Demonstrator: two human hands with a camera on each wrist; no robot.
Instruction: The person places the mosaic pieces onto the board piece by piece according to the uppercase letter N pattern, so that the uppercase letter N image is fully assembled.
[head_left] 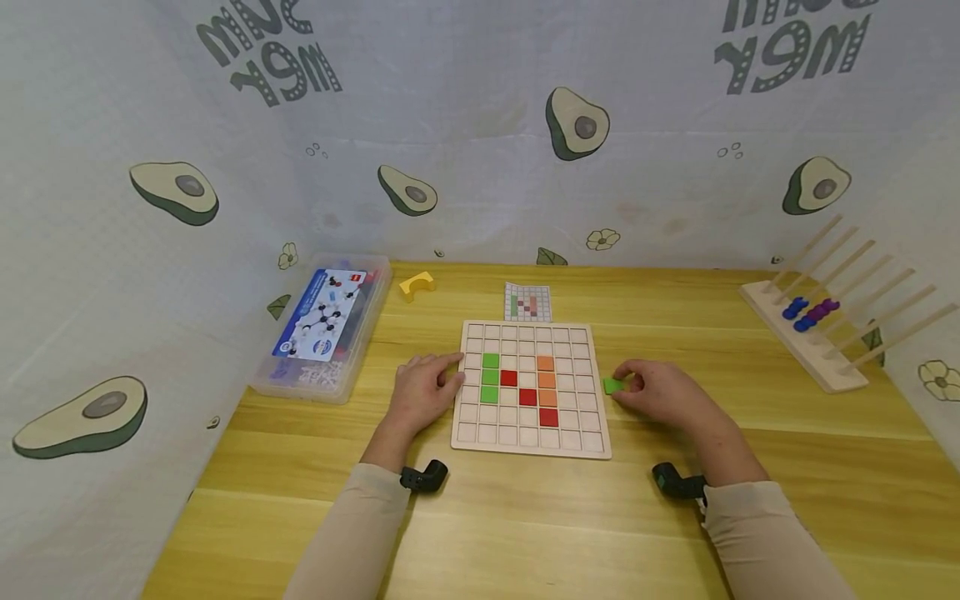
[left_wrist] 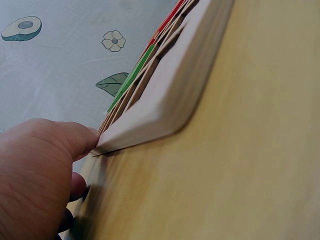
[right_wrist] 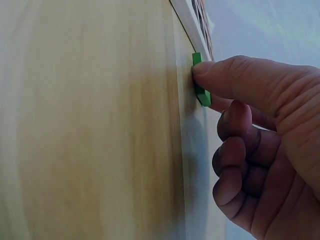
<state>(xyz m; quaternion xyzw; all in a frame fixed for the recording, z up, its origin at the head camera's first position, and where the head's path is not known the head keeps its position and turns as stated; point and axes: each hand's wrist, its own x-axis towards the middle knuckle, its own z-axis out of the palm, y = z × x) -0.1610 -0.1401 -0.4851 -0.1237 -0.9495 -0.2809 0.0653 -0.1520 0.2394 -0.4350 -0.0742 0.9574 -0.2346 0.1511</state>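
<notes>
A wooden grid board (head_left: 517, 433) lies flat on the table, seen in the head view. In its cells sit three green tiles (head_left: 490, 377) in a column, three orange tiles (head_left: 547, 380) in another column, and three red tiles (head_left: 527, 397) on a diagonal. My left hand (head_left: 422, 389) rests at the board's left edge, index finger and thumb touching it. Just off the right edge, my right hand (head_left: 667, 392) pinches a loose green tile (right_wrist: 201, 92) between thumb and index finger, with the other fingers curled. A small printed pattern card (head_left: 527, 302) lies behind the board.
At the left stands a clear plastic box (head_left: 348, 367) with a blue label. A yellow arch block (head_left: 417, 285) lies behind my left hand. A wooden rack with upright pegs (head_left: 806, 346) and blue and purple beads stands at the right. A printed curtain (head_left: 480, 125) encloses the table.
</notes>
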